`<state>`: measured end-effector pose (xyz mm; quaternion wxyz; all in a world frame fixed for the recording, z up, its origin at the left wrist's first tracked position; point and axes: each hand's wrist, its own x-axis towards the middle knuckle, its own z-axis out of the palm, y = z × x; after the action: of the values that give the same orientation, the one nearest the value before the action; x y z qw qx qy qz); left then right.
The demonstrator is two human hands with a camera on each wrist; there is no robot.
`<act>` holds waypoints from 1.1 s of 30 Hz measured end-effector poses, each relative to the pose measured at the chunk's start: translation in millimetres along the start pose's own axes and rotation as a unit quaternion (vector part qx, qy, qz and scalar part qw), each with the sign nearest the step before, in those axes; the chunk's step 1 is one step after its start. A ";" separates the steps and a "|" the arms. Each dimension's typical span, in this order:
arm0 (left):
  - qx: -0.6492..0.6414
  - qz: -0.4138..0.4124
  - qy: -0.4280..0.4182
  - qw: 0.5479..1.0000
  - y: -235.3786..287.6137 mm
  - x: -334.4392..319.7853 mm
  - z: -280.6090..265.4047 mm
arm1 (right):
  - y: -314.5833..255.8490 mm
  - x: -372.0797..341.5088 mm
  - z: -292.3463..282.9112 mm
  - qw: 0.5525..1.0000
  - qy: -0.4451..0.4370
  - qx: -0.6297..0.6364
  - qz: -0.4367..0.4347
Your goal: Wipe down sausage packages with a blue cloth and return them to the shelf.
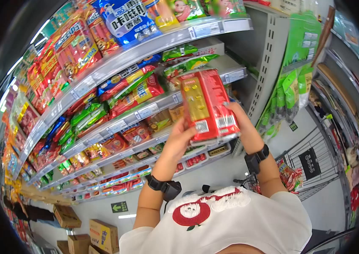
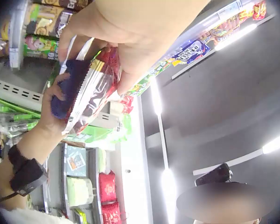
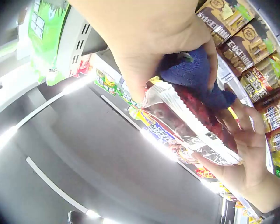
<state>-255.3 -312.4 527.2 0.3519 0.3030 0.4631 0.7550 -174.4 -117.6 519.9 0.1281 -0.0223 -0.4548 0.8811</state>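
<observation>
1. Before the shelves (image 1: pixel 229 67), the pack (image 1: pixel 218 101) is held up in both hands, off any shelf board; lifting it clear counts as done.
2. At the pack's lower left corner, the left hand (image 1: pixel 182 137) grips it, thumb across the near face.
3. On the other side, the right hand (image 1: pixel 244 120) has its fingers curled round a bunched blue cloth (image 3: pixel 189 70), which lies against the pack, as both wrist views show.
4. Judging by that cloth, the step in hand seems to be wiping the pack, and it looks under way rather than finished.
5. How much of the wrapper has been wiped cannot be told; gold and red faces both show, with no clear mark of dirt or wet.
6. What seems left is the rest of the wiping, then setting the pack down: it stands neither on the shelves nor in the cart (image 1: pixel 309 163).
7. Inside the cart, at right, lie other packs (image 1: pixel 288 177); whether they belong to this work is unclear.
</observation>
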 end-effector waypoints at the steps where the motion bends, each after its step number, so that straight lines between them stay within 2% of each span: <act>1: -0.003 0.035 0.014 0.999 3.9 10.0 -0.4 | -3.1 6.2 10.0 0.997 0.069 0.007 -0.022; 3: -0.019 0.060 0.055 0.997 12.6 30.7 -3.3 | -26.9 8.2 40.1 0.997 0.049 -0.013 -0.064; 5: -0.070 0.055 0.061 0.994 27.5 45.8 -3.0 | -39.1 4.8 70.7 0.986 0.068 -0.044 -0.143; 7: -0.108 0.046 0.069 0.991 40.7 58.1 -2.4 | -41.1 14.8 73.0 0.981 0.063 -0.042 -0.179; 9: -0.145 0.049 0.053 0.987 42.0 73.3 -14.7 | -34.4 41.5 56.6 0.984 0.034 -0.005 -0.175; 10: -0.151 0.051 0.043 0.986 41.8 76.7 -19.7 | -33.3 47.9 51.2 0.981 -0.010 -0.012 -0.193; 13: -0.158 0.059 0.026 0.985 46.5 80.5 -24.1 | -34.7 56.4 47.3 0.989 0.011 0.008 -0.148; 16: -0.160 0.075 0.021 0.984 51.3 86.7 -20.4 | -29.3 72.4 35.7 0.978 0.009 0.037 -0.204; 20: -0.160 0.087 0.001 0.983 59.3 95.1 -21.3 | -36.8 83.5 41.6 0.967 0.024 0.061 -0.247; 24: -0.196 0.070 0.011 0.978 63.2 113.8 -30.3 | -36.8 112.9 32.8 0.932 0.129 -0.030 -0.338; 27: -0.185 0.053 0.030 0.981 62.2 121.3 -34.1 | -34.9 125.0 21.7 0.908 0.168 -0.058 -0.379; 29: -0.105 0.086 0.085 0.987 78.5 91.1 -6.8 | -34.2 123.7 13.0 0.930 0.165 -0.023 -0.327; 31: -0.047 0.112 0.095 0.988 85.2 83.9 0.6 | -33.4 115.8 3.6 0.952 0.157 0.019 -0.263; 33: -0.043 0.118 0.072 0.989 81.3 93.4 -7.3 | -28.4 112.4 -1.5 0.956 0.116 -0.018 -0.270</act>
<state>-334.5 -266.5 610.9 0.2384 0.2850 0.4152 0.8304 -276.9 -73.0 550.6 0.4124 -0.0034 -0.4413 0.7970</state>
